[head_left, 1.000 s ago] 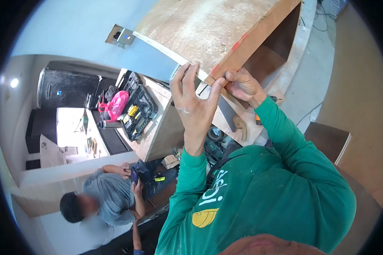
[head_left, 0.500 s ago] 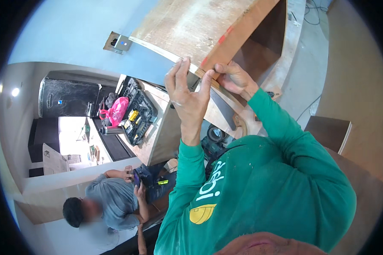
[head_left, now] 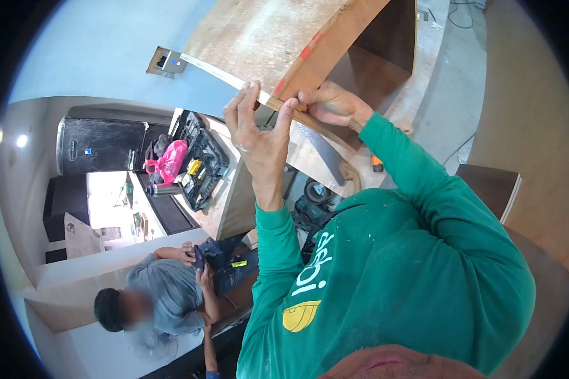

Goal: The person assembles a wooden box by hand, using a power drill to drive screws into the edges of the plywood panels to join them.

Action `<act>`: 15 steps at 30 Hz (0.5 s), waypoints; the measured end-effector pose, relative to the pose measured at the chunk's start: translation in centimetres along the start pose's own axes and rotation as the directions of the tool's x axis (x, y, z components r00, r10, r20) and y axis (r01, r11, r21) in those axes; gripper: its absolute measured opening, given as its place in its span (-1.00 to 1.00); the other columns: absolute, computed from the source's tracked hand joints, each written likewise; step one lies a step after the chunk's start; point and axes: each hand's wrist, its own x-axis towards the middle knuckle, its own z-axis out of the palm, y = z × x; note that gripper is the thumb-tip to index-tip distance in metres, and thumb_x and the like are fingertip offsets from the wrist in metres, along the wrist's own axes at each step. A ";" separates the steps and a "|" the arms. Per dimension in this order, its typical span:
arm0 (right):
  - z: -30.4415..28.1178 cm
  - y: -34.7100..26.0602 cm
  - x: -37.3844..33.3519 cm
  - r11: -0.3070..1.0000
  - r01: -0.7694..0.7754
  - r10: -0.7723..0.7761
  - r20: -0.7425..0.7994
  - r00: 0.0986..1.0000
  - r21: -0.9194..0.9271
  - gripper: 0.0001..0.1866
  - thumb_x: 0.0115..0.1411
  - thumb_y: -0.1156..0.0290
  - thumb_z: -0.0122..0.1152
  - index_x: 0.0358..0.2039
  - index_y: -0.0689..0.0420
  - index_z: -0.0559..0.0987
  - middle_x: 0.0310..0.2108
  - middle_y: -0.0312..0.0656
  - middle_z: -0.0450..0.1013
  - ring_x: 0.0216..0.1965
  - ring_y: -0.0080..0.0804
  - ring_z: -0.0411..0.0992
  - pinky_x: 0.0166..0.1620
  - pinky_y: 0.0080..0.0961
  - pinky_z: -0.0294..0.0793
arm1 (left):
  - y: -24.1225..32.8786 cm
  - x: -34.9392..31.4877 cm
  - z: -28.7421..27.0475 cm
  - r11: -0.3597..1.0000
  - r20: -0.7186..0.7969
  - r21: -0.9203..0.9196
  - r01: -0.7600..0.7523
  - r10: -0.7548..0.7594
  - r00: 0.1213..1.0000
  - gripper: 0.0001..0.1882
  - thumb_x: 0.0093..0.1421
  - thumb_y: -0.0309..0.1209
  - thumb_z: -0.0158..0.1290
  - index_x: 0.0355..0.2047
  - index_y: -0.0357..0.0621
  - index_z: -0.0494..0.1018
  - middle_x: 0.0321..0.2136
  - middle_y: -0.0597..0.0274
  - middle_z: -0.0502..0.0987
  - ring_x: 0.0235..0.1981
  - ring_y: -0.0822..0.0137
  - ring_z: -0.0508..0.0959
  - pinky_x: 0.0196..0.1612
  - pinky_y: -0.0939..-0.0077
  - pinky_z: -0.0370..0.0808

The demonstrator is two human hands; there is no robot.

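Observation:
A plywood cabinet (head_left: 259, 47) with an open front stands ahead of me, red marks along its edge. Along its near edge runs a thin wooden strip (head_left: 218, 74), pale at its left part. My left hand (head_left: 259, 136) has its fingertips and thumb on this strip by the cabinet's corner. Just right of that, my right hand (head_left: 335, 106) pinches the strip between thumb and fingers, which partly hide it. Below the strip lies a handsaw (head_left: 322, 151) with a wooden handle. An orange-and-black object (head_left: 377, 164) sits beside my right forearm.
At left, an open black tool case (head_left: 202, 167) rests on a counter beside a pink plastic bag (head_left: 172, 161). A person (head_left: 164, 290) holds a phone at lower left. A power tool (head_left: 306, 211) is near my waist. An uncovered wall box (head_left: 164, 62) is beside the cabinet.
Both hands have shifted a little to the left along with the view, still at the strip by the cabinet corner. The orange-and-black object shows more plainly.

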 end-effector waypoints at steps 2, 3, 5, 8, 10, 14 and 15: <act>0.0 0.1 -0.1 0.999 -0.015 0.016 0.012 1.000 -0.030 -0.40 0.16 0.43 0.49 0.21 0.17 0.50 0.13 -0.20 0.53 0.16 -0.40 0.47 0.24 -0.38 0.45 | 0.0 -0.1 -0.2 1.000 0.024 -0.008 0.021 -0.021 0.999 -0.35 0.05 -0.36 0.47 0.16 -0.12 0.50 0.12 0.07 0.42 0.15 0.13 0.49 0.09 0.26 0.60; 0.0 0.0 -0.2 0.999 -0.018 0.018 0.015 1.000 -0.044 -0.41 0.16 0.43 0.49 0.20 0.17 0.51 0.14 -0.19 0.53 0.16 -0.39 0.47 0.25 -0.37 0.44 | 0.1 0.0 -0.6 0.999 0.050 -0.020 0.031 -0.030 0.998 -0.33 0.05 -0.38 0.48 0.17 -0.12 0.50 0.13 0.08 0.40 0.16 0.15 0.49 0.11 0.27 0.60; 0.0 -0.2 -0.4 0.998 -0.014 0.015 0.008 1.000 -0.063 -0.42 0.16 0.44 0.49 0.20 0.18 0.51 0.14 -0.19 0.54 0.17 -0.37 0.47 0.27 -0.36 0.42 | 0.0 0.1 -1.1 0.997 0.104 -0.060 0.056 -0.049 0.993 -0.31 0.04 -0.40 0.48 0.19 -0.12 0.48 0.15 0.10 0.37 0.18 0.18 0.48 0.15 0.30 0.59; 0.0 -0.2 -0.3 0.998 -0.005 0.005 -0.001 1.000 -0.064 -0.43 0.16 0.46 0.49 0.19 0.18 0.53 0.12 -0.18 0.55 0.18 -0.35 0.46 0.29 -0.34 0.39 | -0.4 0.2 -1.5 0.989 0.149 -0.120 0.084 -0.066 0.987 -0.27 0.02 -0.44 0.48 0.23 -0.10 0.47 0.19 0.13 0.32 0.20 0.23 0.47 0.20 0.31 0.58; -0.1 -0.1 -0.1 0.998 -0.008 0.008 -0.002 1.000 -0.060 -0.43 0.15 0.47 0.49 0.18 0.18 0.53 0.11 -0.18 0.56 0.18 -0.35 0.46 0.29 -0.33 0.39 | -0.6 0.2 -1.2 0.989 0.116 -0.123 0.080 -0.066 0.991 -0.26 -0.01 -0.39 0.50 0.21 -0.13 0.49 0.18 0.08 0.36 0.17 0.18 0.48 0.16 0.30 0.58; 0.4 0.2 -0.1 0.998 0.006 -0.006 -0.008 1.000 -0.064 -0.46 0.15 0.44 0.50 0.15 0.17 0.54 0.08 -0.19 0.56 0.14 -0.35 0.48 0.24 -0.31 0.43 | -0.9 -0.8 -0.9 0.988 0.087 -0.118 0.097 -0.087 0.992 -0.21 0.03 -0.44 0.48 0.27 -0.17 0.41 0.21 0.11 0.28 0.23 0.23 0.43 0.24 0.29 0.55; 0.3 0.2 0.1 0.998 -0.012 0.012 0.001 1.000 -0.059 -0.46 0.15 0.44 0.50 0.14 0.18 0.55 0.07 -0.20 0.57 0.14 -0.35 0.48 0.24 -0.31 0.43 | -0.9 -0.9 -0.9 0.985 0.051 -0.150 0.081 -0.074 0.996 -0.21 0.04 -0.44 0.47 0.28 -0.20 0.39 0.21 0.10 0.28 0.24 0.22 0.42 0.26 0.28 0.52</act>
